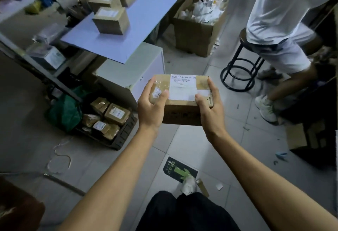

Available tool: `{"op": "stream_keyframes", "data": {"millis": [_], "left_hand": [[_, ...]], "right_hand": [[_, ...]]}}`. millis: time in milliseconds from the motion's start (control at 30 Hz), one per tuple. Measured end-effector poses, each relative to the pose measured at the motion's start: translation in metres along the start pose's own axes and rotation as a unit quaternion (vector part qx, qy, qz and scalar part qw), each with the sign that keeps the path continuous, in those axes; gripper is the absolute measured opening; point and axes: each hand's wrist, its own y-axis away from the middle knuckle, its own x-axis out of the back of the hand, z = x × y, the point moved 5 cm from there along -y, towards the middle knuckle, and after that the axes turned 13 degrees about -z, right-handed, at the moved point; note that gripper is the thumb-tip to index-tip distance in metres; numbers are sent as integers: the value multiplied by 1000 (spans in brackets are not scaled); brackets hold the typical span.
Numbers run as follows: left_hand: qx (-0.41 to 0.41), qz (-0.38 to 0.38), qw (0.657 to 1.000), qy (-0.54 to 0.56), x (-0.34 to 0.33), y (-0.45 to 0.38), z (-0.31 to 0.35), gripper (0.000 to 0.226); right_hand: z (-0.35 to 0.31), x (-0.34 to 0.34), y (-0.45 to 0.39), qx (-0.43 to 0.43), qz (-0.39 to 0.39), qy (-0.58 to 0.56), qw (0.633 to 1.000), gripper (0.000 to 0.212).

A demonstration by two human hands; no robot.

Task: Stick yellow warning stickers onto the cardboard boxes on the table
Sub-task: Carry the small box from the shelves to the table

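Note:
I hold a brown cardboard box with a white shipping label on top, out in front of me above the tiled floor. My left hand grips its left end, thumb on the top. My right hand grips its right end, thumb resting on the label. On the pale blue table at upper left, several similar labelled boxes stand in a row running away from me. No yellow sticker shows in view.
A black crate of small parcels sits on the floor at left beside a green bag. A large carton of paper scraps stands beyond the table. At right, a person in white sits on a black stool.

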Motion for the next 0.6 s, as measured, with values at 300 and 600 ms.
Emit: {"op": "stream_keyframes", "data": {"millis": [300, 600], "left_hand": [[30, 8, 1000, -4, -10, -185, -16, 57], [49, -18, 999, 1, -20, -397, -18, 60]], "right_hand": [[0, -6, -184, -18, -10, 5, 1000, 62], [-17, -19, -395, -23, -12, -2, 1000, 60]]}}
